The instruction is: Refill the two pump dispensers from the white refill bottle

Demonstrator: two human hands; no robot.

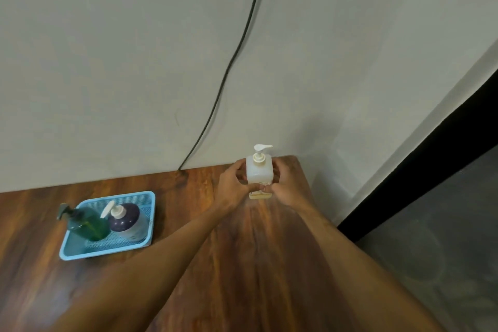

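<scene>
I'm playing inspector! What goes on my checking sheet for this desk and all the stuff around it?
Surface: brown wooden table, grain showing.
Job's things: white refill bottle, upright with its pump on, near the far right corner; green dispenser and purple dispenser side by side in a blue tray on the left, both pumps on.
Clutter: nothing seen.
Hands: left hand and right hand both grip the white refill bottle, one on each side.
Cables: one black cable hangs down to the table's back edge.
Surroundings: pale wall behind; dark floor on the right.
</scene>
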